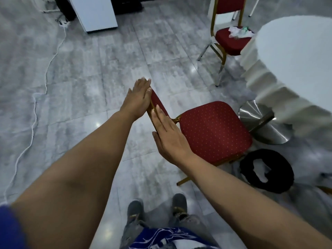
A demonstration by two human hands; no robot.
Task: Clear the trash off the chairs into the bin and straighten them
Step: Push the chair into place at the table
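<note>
A red padded chair (213, 130) with a gold frame stands in front of me, its seat bare. Its backrest (158, 101) shows edge-on. My left hand (138, 99) lies flat against the backrest's outer side near the top, fingers straight. My right hand (168, 135) presses flat along the backrest's lower edge, fingers also straight; neither hand curls around it. A second red chair (231, 42) stands farther back with crumpled white and green trash (240, 31) on its seat. A black-lined bin (265, 169) with white trash inside sits on the floor right of the near chair.
A round table with a white pleated cloth (296, 56) fills the right side, its steel base (260, 121) just behind the near chair. A white cable (36, 105) runs across the grey tiled floor at left. A white cabinet (93, 13) stands at the back.
</note>
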